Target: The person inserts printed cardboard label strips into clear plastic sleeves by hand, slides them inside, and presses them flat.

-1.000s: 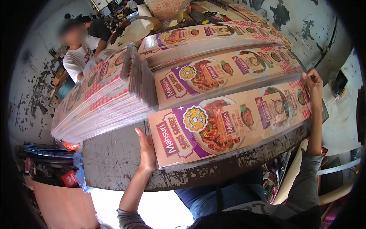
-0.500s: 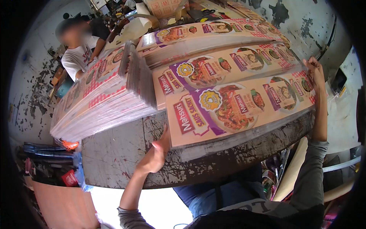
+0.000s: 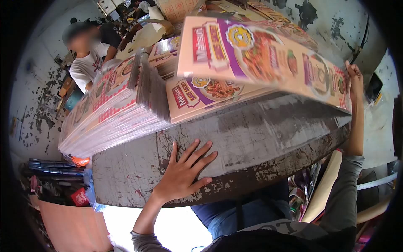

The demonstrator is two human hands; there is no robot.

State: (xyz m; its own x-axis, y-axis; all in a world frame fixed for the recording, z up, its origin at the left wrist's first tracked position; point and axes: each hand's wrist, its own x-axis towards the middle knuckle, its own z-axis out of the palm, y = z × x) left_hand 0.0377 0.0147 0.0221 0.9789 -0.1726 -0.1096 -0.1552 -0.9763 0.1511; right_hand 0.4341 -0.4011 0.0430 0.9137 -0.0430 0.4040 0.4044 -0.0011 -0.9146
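Observation:
My right hand (image 3: 355, 80) grips the right end of a long printed sheet (image 3: 285, 71) showing the word Mahsuri and pictures of food dishes. The sheet's left end is raised and blurred, and the sheet slopes down to the right. Flat on the worn dark table (image 3: 126, 168) lies my left hand (image 3: 182, 172), fingers spread and nothing in it. A thin, clear film-like layer (image 3: 252, 143) appears to cover the table below the raised sheet. Behind it, a pile of matching printed sheets (image 3: 184, 98) is partly hidden.
A tall, plastic-edged stack of printed sheets (image 3: 113, 113) stands at the table's left. Another person (image 3: 86, 67) is beyond it. Further piles (image 3: 268, 10) and a cardboard box (image 3: 176, 10) are at the back. A cardboard panel (image 3: 71, 224) stands at lower left.
The front printed sheet has risen at its left end and swung away from me, uncovering the table. My left hand has moved from its left edge to lie flat on the table.

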